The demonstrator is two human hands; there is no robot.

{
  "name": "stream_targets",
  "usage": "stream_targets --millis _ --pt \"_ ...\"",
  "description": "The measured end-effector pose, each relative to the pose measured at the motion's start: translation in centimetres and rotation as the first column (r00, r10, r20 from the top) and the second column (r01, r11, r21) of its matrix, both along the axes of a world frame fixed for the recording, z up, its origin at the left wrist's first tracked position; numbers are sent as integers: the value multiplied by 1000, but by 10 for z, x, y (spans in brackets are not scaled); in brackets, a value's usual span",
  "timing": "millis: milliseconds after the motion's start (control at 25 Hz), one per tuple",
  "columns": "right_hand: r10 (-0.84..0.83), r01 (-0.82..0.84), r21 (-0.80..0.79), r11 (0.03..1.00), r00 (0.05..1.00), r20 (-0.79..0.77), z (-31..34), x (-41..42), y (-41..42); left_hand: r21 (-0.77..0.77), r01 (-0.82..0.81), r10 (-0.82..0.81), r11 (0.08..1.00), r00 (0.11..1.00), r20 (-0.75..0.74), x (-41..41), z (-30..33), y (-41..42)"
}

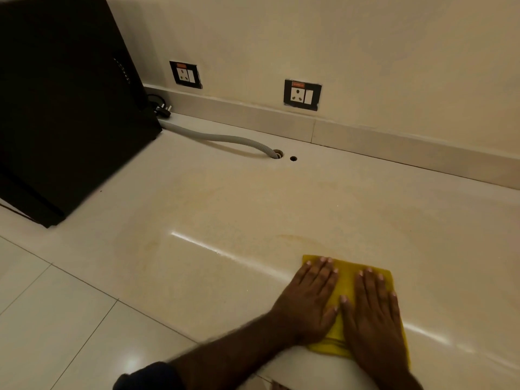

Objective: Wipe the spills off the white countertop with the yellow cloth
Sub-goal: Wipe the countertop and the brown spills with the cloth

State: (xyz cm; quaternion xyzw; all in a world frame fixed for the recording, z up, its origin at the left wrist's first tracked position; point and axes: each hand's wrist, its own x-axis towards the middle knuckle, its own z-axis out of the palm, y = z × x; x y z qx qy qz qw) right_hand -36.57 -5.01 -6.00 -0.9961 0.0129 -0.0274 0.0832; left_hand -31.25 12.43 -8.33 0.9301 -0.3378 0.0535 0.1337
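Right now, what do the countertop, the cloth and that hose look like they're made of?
Countertop: polished stone or a stone-like composite, judging by the glossy streak reflections. Yellow cloth: thin soft fabric, matte, bunched at its near edge. Hose: grey ribbed tube, probably flexible plastic.

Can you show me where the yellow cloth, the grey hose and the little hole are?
cloth point(347, 280), head view, bare patch between the hands
hose point(225, 137), head view, middle of its length
hole point(293, 158), head view, its dark centre

The yellow cloth point(347, 280) lay folded flat near the front edge of the white table point(225, 209), mostly covered, its far corners and a bunched near edge showing. Faint yellowish-brown spill rings point(298, 239) marked the glossy surface just beyond it.
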Motion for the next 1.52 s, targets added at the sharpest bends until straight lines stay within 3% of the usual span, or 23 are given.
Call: stream_targets --millis 240,440,720,920,1080,1240,1520 --pt "-16 17 60 998 1000 -17 7 77 41 -13 -100 100 995 995 24 61 15 35" --pt "209 -207 51 977 978 -18 4 152 120 41 -298 297 954 954 42 94 19 124" --pt "555 -558 40 829 829 77 -19 122 221 130 -558 566 819 824 -34 1 3 228" --pt "629 -633 55 773 774 70 -20 126 222 146 -618 628 773 777 -38 -15 3 223" --pt "554 -555 40 831 831 47 -8 175 186 132 -561 566 817 825 -1 51 11 190" --pt "371 -371 15 929 927 -58 -1 202 115 140 -409 413 902 911 4 113 20 125" --pt "7 -7 31 1000 1000 5 -7 88 12 54 -92 95 994 994 -49 73 9 12"
